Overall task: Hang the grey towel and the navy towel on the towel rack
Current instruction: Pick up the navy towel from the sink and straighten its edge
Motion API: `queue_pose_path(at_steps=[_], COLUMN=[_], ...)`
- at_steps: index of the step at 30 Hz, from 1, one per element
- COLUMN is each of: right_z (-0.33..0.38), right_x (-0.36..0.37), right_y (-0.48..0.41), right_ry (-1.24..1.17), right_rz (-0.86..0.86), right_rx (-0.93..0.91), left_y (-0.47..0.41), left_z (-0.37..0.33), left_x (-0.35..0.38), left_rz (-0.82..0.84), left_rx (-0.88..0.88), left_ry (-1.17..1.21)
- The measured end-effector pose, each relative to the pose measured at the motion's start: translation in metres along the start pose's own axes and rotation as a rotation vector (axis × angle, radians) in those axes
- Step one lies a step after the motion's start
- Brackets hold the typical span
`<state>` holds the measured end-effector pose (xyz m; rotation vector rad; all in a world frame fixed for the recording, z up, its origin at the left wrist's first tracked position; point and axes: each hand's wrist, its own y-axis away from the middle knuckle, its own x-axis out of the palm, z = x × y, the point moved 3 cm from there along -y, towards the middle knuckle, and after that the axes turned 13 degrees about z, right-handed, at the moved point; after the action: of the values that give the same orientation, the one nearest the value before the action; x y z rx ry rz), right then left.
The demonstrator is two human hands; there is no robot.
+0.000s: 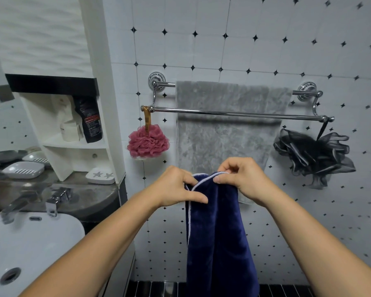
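The grey towel (225,136) hangs over the back bar of the chrome double towel rack (234,113) on the tiled wall. The rack's front bar is bare. Below the rack, both hands hold the navy towel (219,236) by its white-trimmed top edge, and it hangs down in folds. My left hand (176,187) pinches the left part of that edge. My right hand (242,179) pinches the right part. The navy towel covers the grey towel's lower left corner from view.
A pink bath pouf (148,141) hangs from the rack's left end, a black pouf (313,155) from its right end. At left are a white sink (30,249) with a chrome tap (51,202), soap dishes (23,169) and a white shelf unit (73,133) holding bottles.
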<state>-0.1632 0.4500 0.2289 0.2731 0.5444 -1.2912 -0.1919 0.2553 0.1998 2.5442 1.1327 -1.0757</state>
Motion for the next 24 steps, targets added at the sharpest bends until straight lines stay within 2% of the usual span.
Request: queue_pose_path(at_steps=[5,10,14,18,24], right_z=[0.003,0.003,0.001,-0.005,-0.009], right_x=[0.004,0.004,-0.004,-0.001,-0.001], right_y=[-0.001,0.004,0.002,0.005,0.006], right_ry=[0.088,0.047,0.164,0.146,0.091], right_rz=[0.008,0.234,0.176,0.170,0.139], right_rx=[0.006,0.019,0.049,0.056,0.055], left_y=[-0.006,-0.005,-0.003,0.007,0.017], left_z=[-0.009,-0.015,-0.010,0.011,0.018], left_x=[0.009,0.006,0.006,0.011,0.003], left_rz=[-0.048,-0.050,-0.026,0.010,-0.133], left_rx=[0.042,0.075,0.091,0.008,-0.038], left_ry=[0.029,0.115,0.052,-0.040,0.158])
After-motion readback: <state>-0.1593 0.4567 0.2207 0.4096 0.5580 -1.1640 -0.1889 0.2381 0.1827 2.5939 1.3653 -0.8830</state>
